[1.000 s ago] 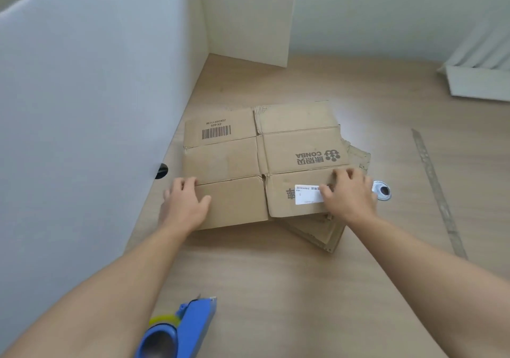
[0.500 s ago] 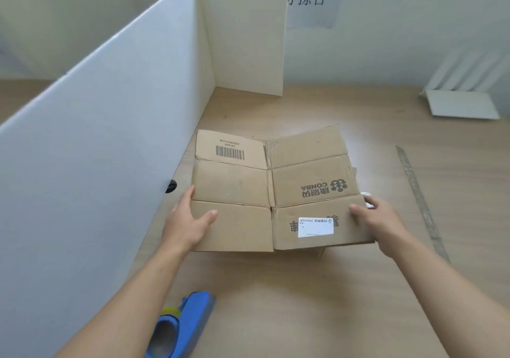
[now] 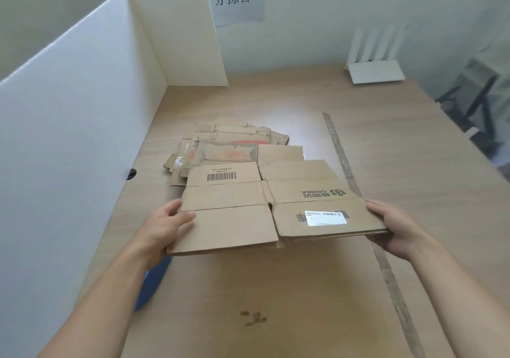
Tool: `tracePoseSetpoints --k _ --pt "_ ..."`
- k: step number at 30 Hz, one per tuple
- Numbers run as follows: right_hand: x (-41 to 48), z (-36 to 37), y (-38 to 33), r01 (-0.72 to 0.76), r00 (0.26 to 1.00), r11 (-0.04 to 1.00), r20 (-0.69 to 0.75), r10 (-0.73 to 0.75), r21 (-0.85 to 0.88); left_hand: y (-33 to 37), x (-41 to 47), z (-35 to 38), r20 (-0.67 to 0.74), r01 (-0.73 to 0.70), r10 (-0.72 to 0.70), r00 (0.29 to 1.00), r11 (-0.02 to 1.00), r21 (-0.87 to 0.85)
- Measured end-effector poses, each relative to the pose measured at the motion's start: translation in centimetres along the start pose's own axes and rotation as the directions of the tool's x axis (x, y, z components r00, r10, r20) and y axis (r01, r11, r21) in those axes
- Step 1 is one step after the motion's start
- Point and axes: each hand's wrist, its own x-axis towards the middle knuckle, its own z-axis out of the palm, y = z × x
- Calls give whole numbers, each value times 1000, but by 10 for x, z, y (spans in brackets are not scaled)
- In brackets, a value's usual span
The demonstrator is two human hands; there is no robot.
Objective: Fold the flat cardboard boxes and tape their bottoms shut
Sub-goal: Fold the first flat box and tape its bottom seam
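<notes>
A flat brown cardboard box [image 3: 265,200], with a barcode, a printed logo and a white label, hangs above the wooden table [image 3: 276,302]. My left hand [image 3: 162,228] grips its left edge, thumb on top. My right hand [image 3: 397,230] grips its right edge, fingers curled under. Behind it a pile of several more flat boxes [image 3: 229,145] lies on the table. A blue tape dispenser [image 3: 150,286] shows partly under my left forearm.
A tall white partition [image 3: 77,142] runs along the left side and turns across the back. A strip of old tape [image 3: 358,205] runs down the table on the right. A white folded object [image 3: 375,71] stands at the back right. A dark chair [image 3: 474,100] is beyond the table's right edge.
Both hands have lifted the top flat box off the pile and drawn it toward me. The pile beneath is now uncovered. The view has tilted up.
</notes>
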Motion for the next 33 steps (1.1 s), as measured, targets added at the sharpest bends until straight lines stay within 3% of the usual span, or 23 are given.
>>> tracePoseSetpoints --k 3,7,9,10,11,12,15,18,21,23,25,28,30,31,33 --pt "-20 -28 7 -20 996 991 87 8 131 -10 -21 18 80 -12 6 997 997 82" --pt "-55 -62 6 105 961 957 220 -167 270 -12 -42 19 162 16 -32 986 995 100" --pt "-81 -74 -1 299 933 922 129 -337 245 -12 -50 17 193 20 -31 981 998 59" --pt "-91 -74 -2 272 911 893 204 -359 358 -13 -52 15 195 17 -23 981 999 33" --pt "-94 -74 0 259 920 876 174 -352 406 -13 -53 15 188 17 -17 982 1000 6" --pt "-90 -74 2 334 924 871 55 -377 362 -13 -53 15 179 22 -19 984 1000 -14" --pt "-70 -73 4 371 851 816 190 -490 443 -13 -56 24 152 103 -81 985 985 -140" --pt "-55 -69 6 598 768 788 174 -616 151 -12 -59 28 160 199 -152 975 920 -337" --pt "-46 -64 6 694 719 711 165 -675 -117 -14 -60 22 189 295 -231 955 826 -481" --pt "-37 -60 5 706 708 702 67 -704 -91 -24 -56 21 128 233 -200 972 900 -369" --pt "-29 -51 5 713 695 697 -50 -717 -81 -33 -53 25 26 72 -67 997 953 -295" --pt "-25 -39 10 712 674 696 -189 -715 -94 -36 -56 37 -23 -154 158 987 908 -389" --pt "-23 -33 15 688 667 715 -281 -690 -123 -38 -57 44 -90 -227 209 974 856 -464" --pt "-23 -30 17 675 673 730 -314 -670 -110 -40 -57 47 -136 -285 251 959 853 -438" --pt "-26 -26 18 661 698 747 -314 -644 -63 -42 -59 52 -150 -430 405 902 874 -227"
